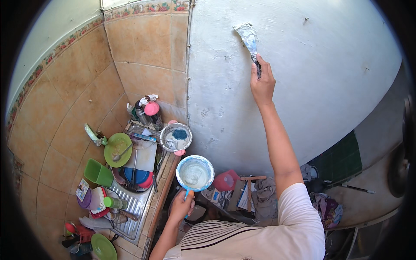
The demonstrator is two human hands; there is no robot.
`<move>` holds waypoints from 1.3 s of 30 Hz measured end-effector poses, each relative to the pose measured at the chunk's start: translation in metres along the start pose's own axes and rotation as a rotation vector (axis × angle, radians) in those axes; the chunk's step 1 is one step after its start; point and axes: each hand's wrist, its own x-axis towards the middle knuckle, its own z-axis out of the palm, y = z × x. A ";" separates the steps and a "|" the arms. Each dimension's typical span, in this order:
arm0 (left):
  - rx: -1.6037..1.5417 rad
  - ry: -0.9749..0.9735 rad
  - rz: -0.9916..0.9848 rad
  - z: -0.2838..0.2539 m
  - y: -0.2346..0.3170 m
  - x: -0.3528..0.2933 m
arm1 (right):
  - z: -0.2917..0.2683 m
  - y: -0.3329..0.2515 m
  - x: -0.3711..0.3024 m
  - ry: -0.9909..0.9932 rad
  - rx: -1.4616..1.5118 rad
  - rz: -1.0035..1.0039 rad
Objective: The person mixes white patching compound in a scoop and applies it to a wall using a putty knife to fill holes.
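Note:
My right hand [262, 82] is raised to the light blue-white wall [320, 86], its fingers wrapped round the dark handle of a putty knife [249, 40]. White paste coats the blade, whose wide end is at the wall's upper part. Lower down, my left hand [181, 205] grips the blue handle of a dipper [207, 185]. White paste [194, 174] lies in the dipper's bowl. Rough marks and small pits show on the wall below the knife.
At left, a steel sink [121, 203] sits in a tiled counter crowded with dishes, including a green plate [118, 149] and a green tub [98, 172]. A paste-smeared pot [176, 137] stands at the counter's corner. Below the wall lie a pink container [225, 180] and cloths [265, 195].

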 end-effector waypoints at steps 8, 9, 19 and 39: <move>-0.032 0.008 -0.013 -0.001 -0.004 0.002 | -0.010 0.008 -0.011 -0.022 -0.115 0.049; -0.035 0.012 -0.015 -0.001 -0.004 0.001 | -0.014 0.008 -0.014 -0.010 -0.096 0.030; -0.046 0.010 -0.011 -0.008 -0.006 0.004 | -0.026 -0.001 -0.008 0.010 0.022 -0.088; -0.012 -0.019 -0.027 -0.004 -0.008 0.013 | -0.049 0.025 0.048 -0.226 0.042 -0.042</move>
